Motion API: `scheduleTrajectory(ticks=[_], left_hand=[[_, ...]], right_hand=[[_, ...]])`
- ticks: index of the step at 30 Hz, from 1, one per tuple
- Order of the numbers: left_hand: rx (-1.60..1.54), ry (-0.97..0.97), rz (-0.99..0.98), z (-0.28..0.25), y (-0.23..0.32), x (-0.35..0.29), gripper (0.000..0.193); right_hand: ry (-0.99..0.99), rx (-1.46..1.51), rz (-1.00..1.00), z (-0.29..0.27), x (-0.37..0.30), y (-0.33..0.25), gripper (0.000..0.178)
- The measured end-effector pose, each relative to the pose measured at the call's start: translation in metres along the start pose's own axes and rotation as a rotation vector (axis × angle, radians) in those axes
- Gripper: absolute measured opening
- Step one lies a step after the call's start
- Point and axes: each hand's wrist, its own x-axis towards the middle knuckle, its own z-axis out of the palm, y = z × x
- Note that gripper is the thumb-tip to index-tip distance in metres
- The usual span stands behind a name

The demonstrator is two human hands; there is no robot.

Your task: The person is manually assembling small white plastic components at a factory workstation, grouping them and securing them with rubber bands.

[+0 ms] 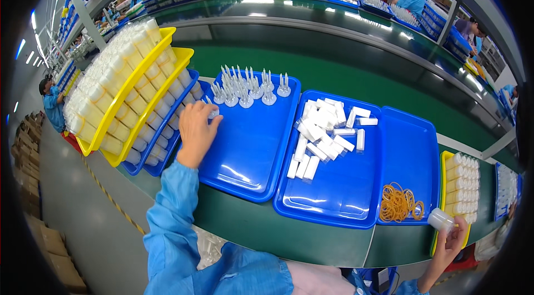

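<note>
My left hand (196, 131) reaches over the left end of a blue tray (239, 150). Its thumb and fingers close around a clear plastic piece (214, 112) with a thin spike. Just beyond it, several similar clear spiked pieces (245, 92) stand upright on round bases. At the far right, my right hand (453, 236) grips a translucent white cylindrical container (441, 220) beside a yellow tray (445, 184). That tray holds rows of similar white cylinders (461, 184), some bound with rubber bands.
A middle blue tray (328, 206) holds small white rectangular packets (325, 128). Tan rubber bands (397, 203) lie in the blue tray (411, 150) beside it. Tall stacked yellow trays (133, 89) of white cylinders rise at left. A green conveyor (345, 67) runs behind; other people work beyond.
</note>
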Motion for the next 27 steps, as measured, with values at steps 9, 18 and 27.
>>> scheduleTrajectory(ticks=[9, 18, 27], left_hand=[[-0.154, 0.111, 0.035, 0.008, -0.005, 0.015, 0.015], [-0.650, -0.216, -0.113, -0.006, 0.017, -0.078, 0.018], [-0.500, -0.101, -0.106, -0.014, 0.027, -0.074, 0.012]], right_hand=[[0.175, -0.010, 0.204, -0.040, -0.014, 0.046, 0.042], [0.413, -0.467, 0.103, -0.073, 0.013, 0.099, 0.041], [0.361, -0.590, 0.096, -0.066, 0.028, 0.117, 0.042]])
